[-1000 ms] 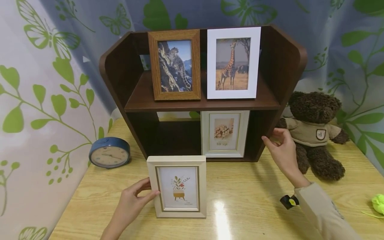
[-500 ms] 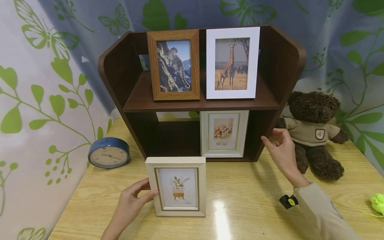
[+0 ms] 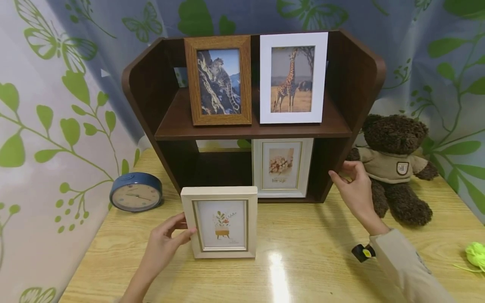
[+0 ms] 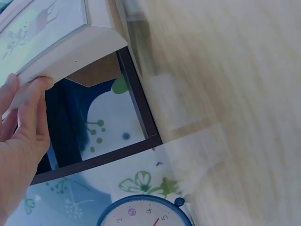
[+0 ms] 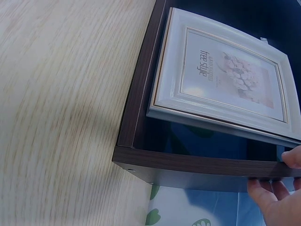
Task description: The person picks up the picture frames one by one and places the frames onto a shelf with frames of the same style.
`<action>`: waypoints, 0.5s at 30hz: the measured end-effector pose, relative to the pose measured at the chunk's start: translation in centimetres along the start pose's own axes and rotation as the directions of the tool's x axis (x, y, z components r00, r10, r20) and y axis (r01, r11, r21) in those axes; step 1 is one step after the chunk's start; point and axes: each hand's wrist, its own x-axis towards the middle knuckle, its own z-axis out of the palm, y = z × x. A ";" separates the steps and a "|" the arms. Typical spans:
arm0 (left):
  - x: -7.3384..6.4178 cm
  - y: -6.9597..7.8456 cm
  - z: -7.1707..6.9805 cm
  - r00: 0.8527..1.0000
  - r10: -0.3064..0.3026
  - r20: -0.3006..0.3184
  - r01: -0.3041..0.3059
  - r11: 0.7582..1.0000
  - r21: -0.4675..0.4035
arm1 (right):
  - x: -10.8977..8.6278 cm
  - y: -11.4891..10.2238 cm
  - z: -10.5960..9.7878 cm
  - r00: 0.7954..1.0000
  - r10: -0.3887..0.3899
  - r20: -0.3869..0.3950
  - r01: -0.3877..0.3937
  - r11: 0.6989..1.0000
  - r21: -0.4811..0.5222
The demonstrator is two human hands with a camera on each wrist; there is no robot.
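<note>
My left hand (image 3: 161, 246) pinches a cream picture frame (image 3: 219, 192) by its left edge, thumb on the front and fingers behind. This frame, with a potted plant drawing, is upright in front of the shelf's lower left compartment. In the left wrist view the fingers (image 4: 35, 101) grip the side of the frame. My right hand (image 3: 356, 193) holds the right side panel of the dark brown shelf (image 3: 254, 134); in the right wrist view its thumb (image 5: 292, 157) and fingers straddle the panel. A white flower-picture frame (image 3: 308, 168) stands in the lower right compartment.
Up top stand a brown leopard-picture frame (image 3: 245, 80) and a white giraffe-picture frame (image 3: 266, 80). A blue clock (image 3: 136, 193) sits left of the shelf, a teddy bear (image 3: 394, 134) right. A small black item (image 3: 363, 253) and yellow-green yarn (image 3: 475, 253) lie at right.
My left hand has moved the cream frame slightly forward and up toward the shelf, mostly in the last half second. The right hand keeps its hold on the side panel.
</note>
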 end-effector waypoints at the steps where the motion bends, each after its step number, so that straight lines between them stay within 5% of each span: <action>1: 0.2 0.0 0.0 1.000 -0.005 -0.002 0.005 1.000 -0.001 | 0.0 0.0 0.0 1.000 0.000 0.000 0.000 1.000 -0.004; 15: 2.3 -0.4 -0.3 0.998 -0.044 -0.043 0.042 0.998 -0.038 | 0.0 -0.1 0.0 1.000 -0.001 -0.007 0.002 1.000 0.010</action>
